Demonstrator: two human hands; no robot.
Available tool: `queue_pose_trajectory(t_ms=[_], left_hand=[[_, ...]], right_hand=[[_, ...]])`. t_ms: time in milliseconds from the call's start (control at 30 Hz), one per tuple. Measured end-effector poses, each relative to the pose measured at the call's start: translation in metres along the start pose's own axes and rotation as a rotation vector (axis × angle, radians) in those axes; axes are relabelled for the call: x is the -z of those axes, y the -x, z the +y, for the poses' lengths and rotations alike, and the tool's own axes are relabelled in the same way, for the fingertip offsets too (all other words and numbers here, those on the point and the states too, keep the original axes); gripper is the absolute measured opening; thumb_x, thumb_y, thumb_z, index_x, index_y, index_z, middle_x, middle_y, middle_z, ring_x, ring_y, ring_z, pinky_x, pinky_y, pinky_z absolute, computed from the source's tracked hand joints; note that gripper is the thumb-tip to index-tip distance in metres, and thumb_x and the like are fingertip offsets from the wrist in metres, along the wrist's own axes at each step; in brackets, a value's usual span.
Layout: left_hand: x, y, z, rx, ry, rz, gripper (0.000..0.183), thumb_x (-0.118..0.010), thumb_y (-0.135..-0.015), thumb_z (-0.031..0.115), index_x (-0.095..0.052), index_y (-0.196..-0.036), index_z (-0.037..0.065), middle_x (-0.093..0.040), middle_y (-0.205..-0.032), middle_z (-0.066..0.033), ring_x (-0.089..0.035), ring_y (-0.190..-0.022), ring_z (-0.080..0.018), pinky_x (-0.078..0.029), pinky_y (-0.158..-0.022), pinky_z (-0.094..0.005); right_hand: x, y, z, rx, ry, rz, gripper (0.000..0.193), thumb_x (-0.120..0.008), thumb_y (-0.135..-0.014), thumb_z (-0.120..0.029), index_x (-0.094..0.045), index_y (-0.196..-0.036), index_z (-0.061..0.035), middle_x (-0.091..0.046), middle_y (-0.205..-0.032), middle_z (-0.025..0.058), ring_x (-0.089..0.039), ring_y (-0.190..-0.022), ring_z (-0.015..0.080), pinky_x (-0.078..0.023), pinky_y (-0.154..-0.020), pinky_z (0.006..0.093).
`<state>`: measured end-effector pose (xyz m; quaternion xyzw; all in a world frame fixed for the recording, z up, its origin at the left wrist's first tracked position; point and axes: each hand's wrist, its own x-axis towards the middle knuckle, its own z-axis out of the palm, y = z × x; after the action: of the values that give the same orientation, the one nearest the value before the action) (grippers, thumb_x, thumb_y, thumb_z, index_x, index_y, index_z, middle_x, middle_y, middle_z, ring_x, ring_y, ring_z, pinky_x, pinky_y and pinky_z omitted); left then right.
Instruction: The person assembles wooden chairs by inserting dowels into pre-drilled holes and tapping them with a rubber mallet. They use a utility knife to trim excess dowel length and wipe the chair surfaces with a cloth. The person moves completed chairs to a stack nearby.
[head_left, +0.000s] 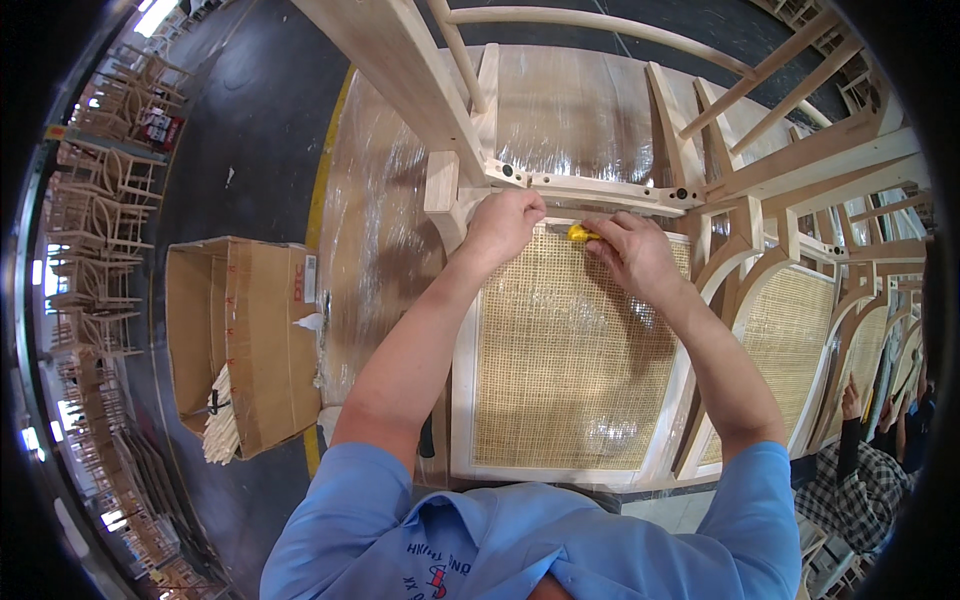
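Observation:
A woven cane panel in a pale wooden chair frame lies before me. At its far edge my right hand is closed round a small yellow-handled tool. The tool's thin tip points left, toward my other hand; its exact kind is too small to tell. My left hand is pinched at the panel's far left corner, beside the frame's rail. Whatever sits between those fingertips is hidden.
An open cardboard box holding pale wooden sticks stands on the floor at left. Chair legs rise over the far side. More cane-panelled chair frames line up at right, where a person in a checked shirt works.

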<state>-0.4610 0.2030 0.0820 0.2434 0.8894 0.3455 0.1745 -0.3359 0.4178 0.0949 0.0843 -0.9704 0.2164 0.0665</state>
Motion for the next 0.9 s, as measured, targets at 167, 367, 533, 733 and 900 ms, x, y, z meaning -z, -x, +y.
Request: queue_pose_trajectory(t_ms=[167,367,533,733,900], left_hand=[[-0.001,-0.001,-0.001,0.005,-0.002,0.008,0.015,-0.069,-0.095,0.018,-0.075,-0.102,0.005,-0.074,-0.086,-0.0139,-0.071,-0.079,-0.0271,-0.055,-0.077,-0.0396],[0.0,0.0,0.0,0.017,0.037,0.027,0.015,-0.07,-0.095,0.018,-0.076,-0.102,0.006,-0.075,-0.087,-0.0148,-0.072,-0.082,-0.0281,-0.056,-0.078,-0.0394],[0.004,0.003,0.003,0.052,0.013,0.018,0.016,-0.069,-0.095,0.019,-0.077,-0.102,0.007,-0.075,-0.088,-0.0149,-0.073,-0.083,-0.0284,-0.056,-0.079,-0.0396],[0.005,0.003,0.009,0.074,0.035,-0.007,0.016,-0.069,-0.095,0.018,-0.077,-0.103,0.007,-0.075,-0.091,-0.0145,-0.073,-0.085,-0.0279,-0.055,-0.082,-0.0399],[0.001,0.003,0.005,0.005,0.055,-0.023,0.016,-0.068,-0.095,0.016,-0.075,-0.106,0.007,-0.076,-0.095,-0.0125,-0.072,-0.087,-0.0257,-0.055,-0.082,-0.0388]], right_hand=[[0.005,-0.004,-0.001,0.02,0.031,-0.043,0.033,-0.069,-0.097,-0.024,-0.071,-0.126,-0.0102,-0.067,-0.09,0.0108,-0.066,-0.085,0.031,-0.055,-0.079,0.0445],[0.008,-0.011,-0.002,0.004,0.055,-0.061,0.03,-0.067,-0.099,-0.03,-0.072,-0.123,-0.0134,-0.07,-0.089,0.0113,-0.069,-0.081,0.0328,-0.056,-0.075,0.0468],[0.017,-0.02,-0.002,-0.031,0.037,-0.18,0.032,-0.064,-0.101,-0.028,-0.07,-0.128,-0.0118,-0.072,-0.095,0.0131,-0.071,-0.085,0.0348,-0.058,-0.076,0.0478],[0.023,-0.019,0.0,-0.03,0.04,-0.214,0.032,-0.064,-0.1,-0.027,-0.07,-0.128,-0.011,-0.072,-0.099,0.0152,-0.071,-0.087,0.0358,-0.058,-0.077,0.0468],[0.041,0.018,-0.005,-0.081,-0.075,0.006,0.03,-0.064,-0.101,-0.022,-0.069,-0.127,-0.0076,-0.07,-0.094,0.0168,-0.07,-0.084,0.0363,-0.056,-0.074,0.046]])
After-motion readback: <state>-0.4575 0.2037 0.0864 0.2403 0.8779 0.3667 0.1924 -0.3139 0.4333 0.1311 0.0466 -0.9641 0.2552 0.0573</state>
